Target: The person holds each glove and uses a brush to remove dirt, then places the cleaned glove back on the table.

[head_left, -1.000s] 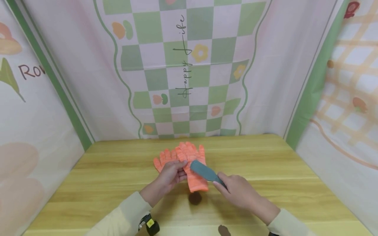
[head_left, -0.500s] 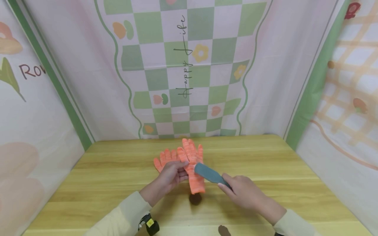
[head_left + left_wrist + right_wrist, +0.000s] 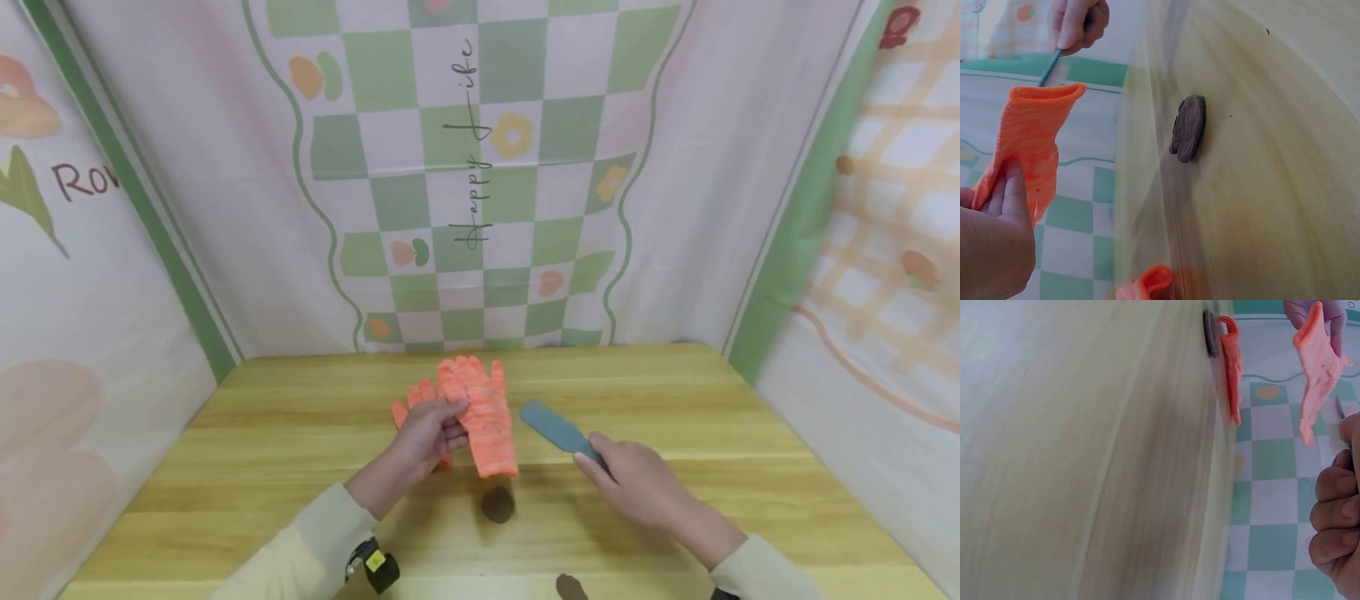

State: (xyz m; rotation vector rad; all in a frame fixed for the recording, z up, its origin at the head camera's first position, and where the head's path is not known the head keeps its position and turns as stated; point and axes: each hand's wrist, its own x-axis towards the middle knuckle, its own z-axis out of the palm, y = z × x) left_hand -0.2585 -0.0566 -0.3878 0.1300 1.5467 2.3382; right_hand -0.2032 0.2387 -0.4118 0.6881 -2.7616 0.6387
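Note:
An orange knitted glove (image 3: 487,421) is held up off the table, pinched at its side by the thumb and fingers of my left hand (image 3: 431,433). Small dark specks show on its fabric, and in the left wrist view its open cuff (image 3: 1047,92) faces the right hand. My right hand (image 3: 637,479) grips a grey-teal, flat-bladed spatula (image 3: 557,427), whose blade points at the glove with a gap between them. A second orange glove (image 3: 412,396) lies on the table, partly hidden behind the left hand.
A round dark brown lump (image 3: 498,505) lies on the wooden table (image 3: 637,392) below the held glove. Another brown piece (image 3: 570,586) sits at the near edge of view. Patterned cloth (image 3: 495,200) hangs behind and at both sides.
The spatula's blade, in front of the glove before, has moved right and away from it with my right hand. My left hand has shifted the glove slightly left and turned it.

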